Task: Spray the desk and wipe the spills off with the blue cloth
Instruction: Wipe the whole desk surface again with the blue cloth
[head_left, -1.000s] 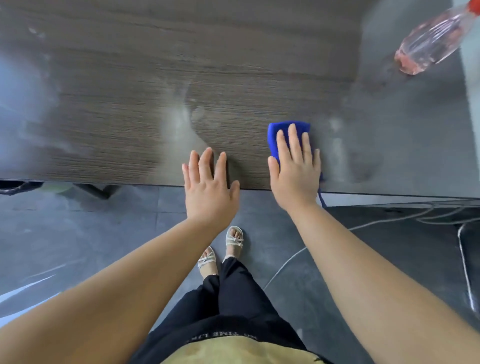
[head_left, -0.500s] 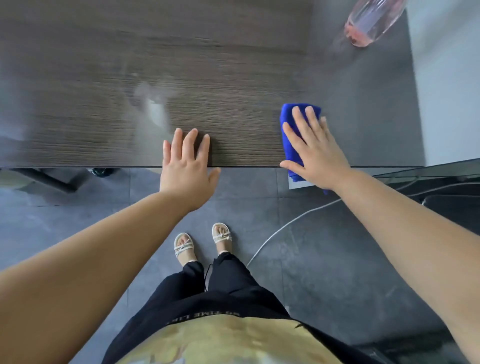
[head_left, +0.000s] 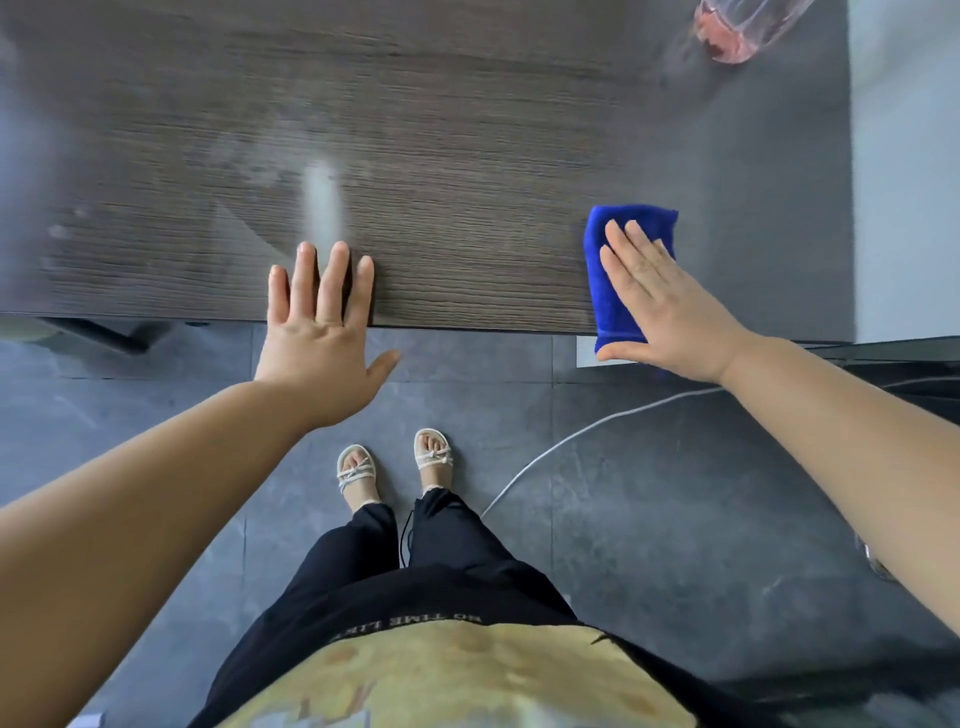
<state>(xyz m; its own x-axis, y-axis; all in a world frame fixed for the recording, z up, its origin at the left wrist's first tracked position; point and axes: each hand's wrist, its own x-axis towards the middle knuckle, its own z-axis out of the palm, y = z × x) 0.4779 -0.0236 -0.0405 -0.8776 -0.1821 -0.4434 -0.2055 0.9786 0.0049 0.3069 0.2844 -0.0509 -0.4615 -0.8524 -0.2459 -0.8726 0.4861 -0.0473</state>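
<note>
Right hand (head_left: 670, 306) presses blue cloth (head_left: 610, 291) on desk (head_left: 467, 156).

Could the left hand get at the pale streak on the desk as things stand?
Probably yes: the left hand lies flat at the desk edge, empty, and the streak sits just beyond it, nothing between.

Soft, even daylight lights the scene, bright enough to show the wood grain on the desk (head_left: 467, 156). A pale, hazy glare covers the desk's left part, and a bright streak of it lies just beyond the left hand (head_left: 322, 332). Thin dark shadows hug that hand's fingers. Motion blur smears the desk's far half and the spray bottle (head_left: 737, 26) at its far right corner. Nearer than the desk, wide-angle distortion stretches the forearms.
</note>
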